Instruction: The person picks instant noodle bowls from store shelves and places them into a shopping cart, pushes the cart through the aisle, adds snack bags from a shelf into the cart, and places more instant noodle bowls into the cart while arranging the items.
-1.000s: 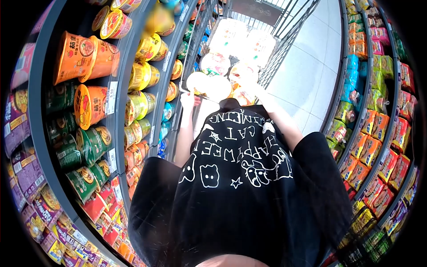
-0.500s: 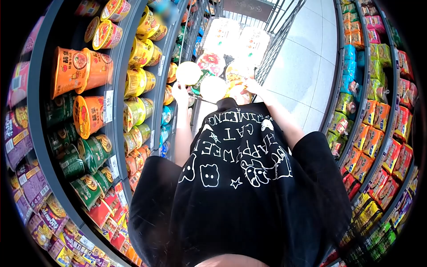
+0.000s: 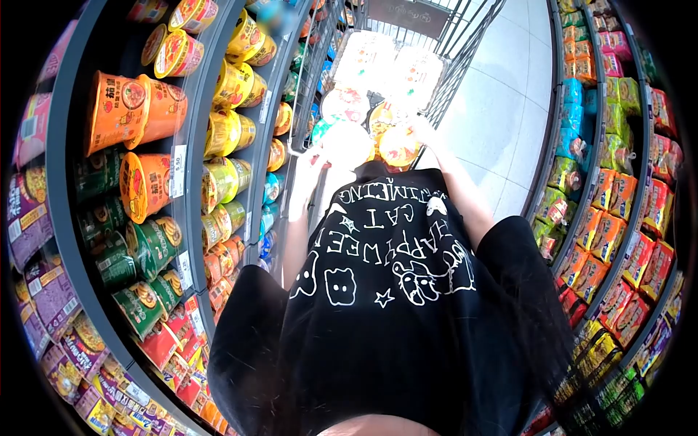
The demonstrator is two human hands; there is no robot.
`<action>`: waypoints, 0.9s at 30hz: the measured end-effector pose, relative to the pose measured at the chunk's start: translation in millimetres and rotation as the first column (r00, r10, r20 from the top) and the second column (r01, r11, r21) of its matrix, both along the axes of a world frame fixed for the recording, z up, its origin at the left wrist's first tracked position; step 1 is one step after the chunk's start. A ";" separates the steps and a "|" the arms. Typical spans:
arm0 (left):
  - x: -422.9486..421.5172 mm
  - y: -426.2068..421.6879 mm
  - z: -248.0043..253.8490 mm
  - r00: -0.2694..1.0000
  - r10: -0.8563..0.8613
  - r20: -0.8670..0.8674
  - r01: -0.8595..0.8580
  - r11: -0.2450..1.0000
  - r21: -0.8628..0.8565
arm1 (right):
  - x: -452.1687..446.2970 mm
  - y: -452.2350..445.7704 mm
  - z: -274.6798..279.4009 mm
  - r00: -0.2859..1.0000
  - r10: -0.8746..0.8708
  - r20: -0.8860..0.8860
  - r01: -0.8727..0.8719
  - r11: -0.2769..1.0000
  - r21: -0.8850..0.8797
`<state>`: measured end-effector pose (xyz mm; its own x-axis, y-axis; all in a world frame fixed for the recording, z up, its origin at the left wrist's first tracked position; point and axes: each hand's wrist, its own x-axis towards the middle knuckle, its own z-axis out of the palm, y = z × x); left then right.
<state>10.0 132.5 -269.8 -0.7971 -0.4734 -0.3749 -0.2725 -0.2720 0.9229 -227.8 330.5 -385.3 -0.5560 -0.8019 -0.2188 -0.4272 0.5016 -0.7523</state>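
a shop aisle runs between two banks of grey shelves, with pale floor tiles (image 3: 502,102) down the middle. the left shelf (image 3: 198,109) holds orange tubs (image 3: 149,185), yellow tubs (image 3: 229,131) and green ones lower down, with price tags along its edge; the right shelf (image 3: 593,138) is lined with rows of bright packets (image 3: 603,240). a wire cart (image 3: 407,14) stands in front of the person, who wears a loose black shirt (image 3: 407,349) with white lettering and drawings.

in the cart, two white packs (image 3: 365,58) lie side by side at the far end. nearer the person are a bowl with a red-and-white top (image 3: 345,105), an orange-topped cup (image 3: 398,147) and a white round tub (image 3: 346,144), which is nearly washed out by glare.

the left hand (image 3: 311,156) is just beside the white round tub, near the cart's side; glare hides whether its fingers touch it, or pinch anything. the right hand (image 3: 423,134) is beside the orange-topped cup, and its fingers are too bright to tell whether spread or pressed together.
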 end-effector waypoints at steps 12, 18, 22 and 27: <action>0.9 10.2 10.1 0.998 -0.036 -0.052 0.031 0.995 -0.095 | 28.2 -36.1 215.5 0.995 -0.012 0.101 0.055 0.899 -0.434; 14.3 9.8 2.2 0.993 -0.023 -0.112 0.018 0.999 -0.045 | 59.3 -73.6 161.6 0.994 0.108 0.007 -0.105 0.982 -0.155; 20.5 -0.3 -31.0 0.983 -0.183 -0.021 0.165 0.924 -0.344 | 60.5 -82.6 168.5 0.943 0.286 -0.167 -0.277 0.958 0.078; -9.3 15.4 38.1 0.966 -0.249 -0.068 0.157 0.777 -0.609 | 73.9 -70.3 175.4 0.972 0.231 -0.047 -0.233 0.972 -0.038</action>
<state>0.7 147.9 -231.7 -0.9212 -0.3863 0.0466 -0.1173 0.3899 0.9134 -153.9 260.2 -209.9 -0.3615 -0.9182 -0.1618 -0.5594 0.3524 -0.7502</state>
